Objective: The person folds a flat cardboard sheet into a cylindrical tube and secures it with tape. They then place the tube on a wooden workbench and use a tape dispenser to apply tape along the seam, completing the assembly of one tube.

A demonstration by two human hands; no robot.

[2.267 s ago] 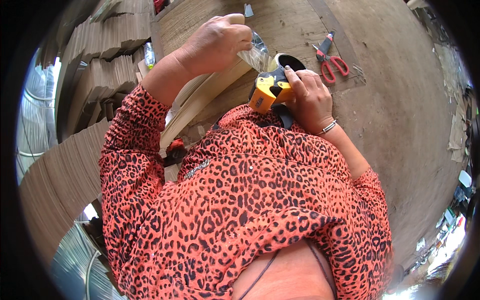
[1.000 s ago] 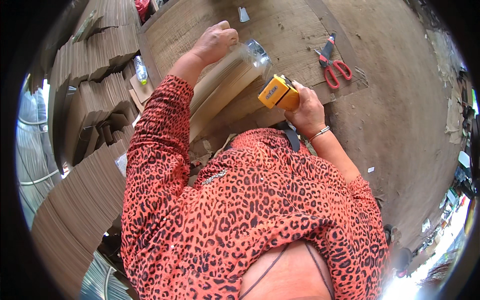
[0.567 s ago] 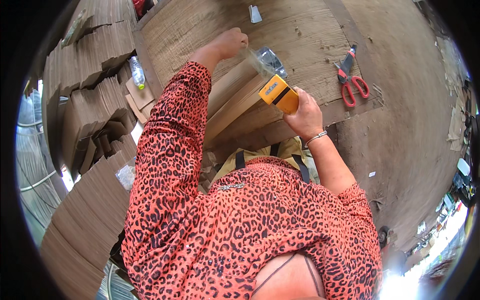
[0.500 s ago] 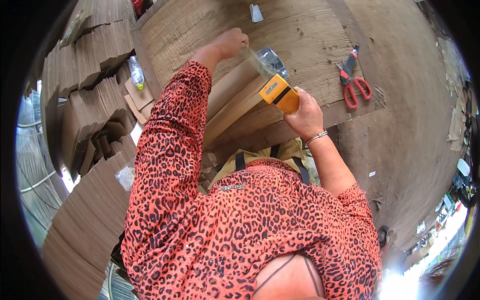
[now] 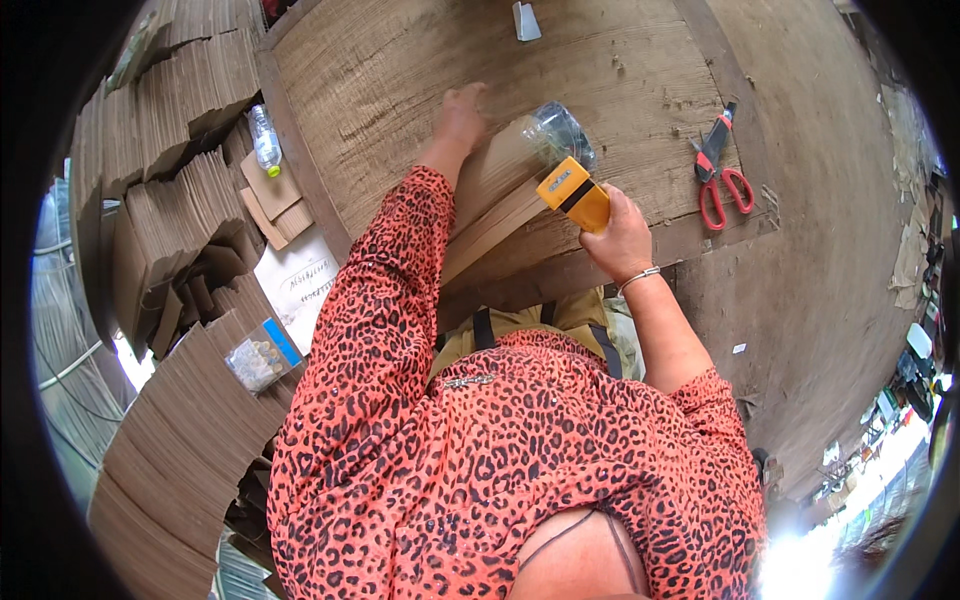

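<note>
My right hand [image 5: 622, 238] is closed round a yellow tape dispenser [image 5: 575, 194] with a black band. A roll of clear tape [image 5: 560, 134] sits at its far end, above the wooden table. Under the dispenser a long folded piece of brown cardboard [image 5: 492, 198] slants from near my body toward the tape roll. My left hand [image 5: 461, 122] is beside the far left end of this cardboard. Motion smears its fingers, so I cannot make out their grip. Whether a strip of tape runs between hand and roll does not show clearly.
Red-handled scissors [image 5: 722, 180] lie on the right of the wooden table [image 5: 380, 110]. A small white piece [image 5: 526, 21] is at the far side. Stacked cardboard [image 5: 180, 420], a plastic bottle [image 5: 265, 140] and a clear bag [image 5: 256, 365] are on the left.
My left hand has moved down and slightly left relative to the tape roll, and its closed fingers are now blurred. The dispenser stays in my right hand. The view has shifted slightly.
</note>
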